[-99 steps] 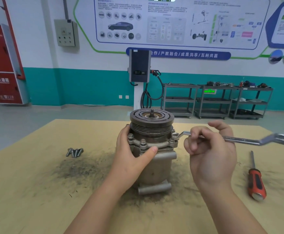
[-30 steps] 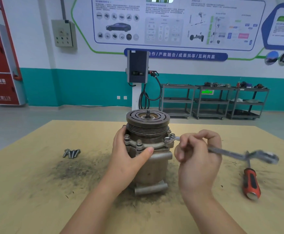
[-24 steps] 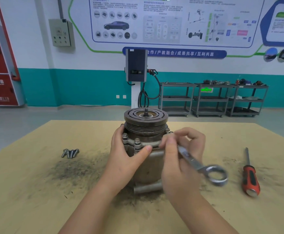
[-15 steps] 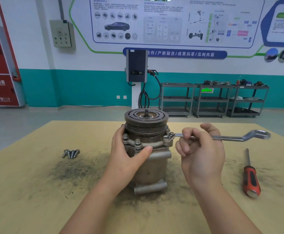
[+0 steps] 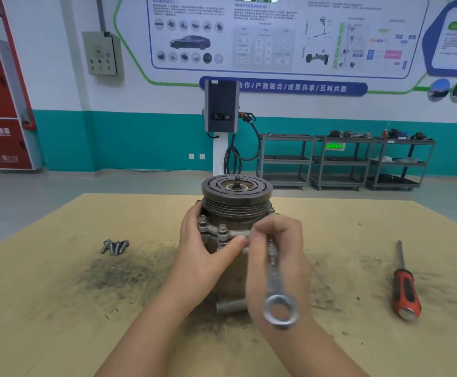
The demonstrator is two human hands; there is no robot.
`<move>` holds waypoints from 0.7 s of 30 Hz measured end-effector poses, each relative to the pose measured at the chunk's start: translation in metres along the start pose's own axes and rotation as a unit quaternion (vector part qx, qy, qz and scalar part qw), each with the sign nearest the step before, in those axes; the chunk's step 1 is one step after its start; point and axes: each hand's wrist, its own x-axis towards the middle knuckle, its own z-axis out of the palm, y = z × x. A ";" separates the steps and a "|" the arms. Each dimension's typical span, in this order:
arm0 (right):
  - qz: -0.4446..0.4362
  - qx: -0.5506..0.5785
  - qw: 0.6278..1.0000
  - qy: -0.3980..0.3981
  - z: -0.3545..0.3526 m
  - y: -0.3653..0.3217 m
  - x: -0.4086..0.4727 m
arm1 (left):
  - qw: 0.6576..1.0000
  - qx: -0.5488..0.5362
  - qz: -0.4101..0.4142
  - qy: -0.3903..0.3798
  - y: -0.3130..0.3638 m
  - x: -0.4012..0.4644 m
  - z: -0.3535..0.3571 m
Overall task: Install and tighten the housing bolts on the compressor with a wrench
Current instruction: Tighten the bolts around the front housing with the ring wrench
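Observation:
The compressor (image 5: 236,198) stands upright mid-table, grooved pulley on top and bolt heads (image 5: 222,228) seated along its housing flange. My left hand (image 5: 204,257) grips the housing from the left, thumb across the front. My right hand (image 5: 279,248) holds the silver ring wrench (image 5: 275,278) by its shaft in front of the compressor. The wrench's far end is hidden behind my fingers at the flange; its free ring end points down toward me.
Several loose bolts (image 5: 114,246) lie on the tan table (image 5: 58,308) to the left, beside a dark smear of grime. A red-handled screwdriver (image 5: 404,287) lies at the right. Metal shelf carts and a charging post stand beyond the table's far edge.
Half a second ago the wrench stuck out level to the right; my right hand has swung it round toward me, so its ring end now points down. My left hand has stayed on the housing.

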 end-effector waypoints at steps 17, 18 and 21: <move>0.370 0.508 0.773 0.089 -0.045 0.015 0.057 | 1.000 0.007 -0.007 0.008 -0.002 0.000 0.000; 0.387 0.516 0.759 0.085 -0.046 0.018 0.059 | 1.000 0.009 -0.007 0.007 -0.002 0.000 0.000; 0.417 0.534 0.733 0.066 -0.049 0.023 0.062 | 1.000 0.014 -0.004 0.004 -0.003 0.001 -0.001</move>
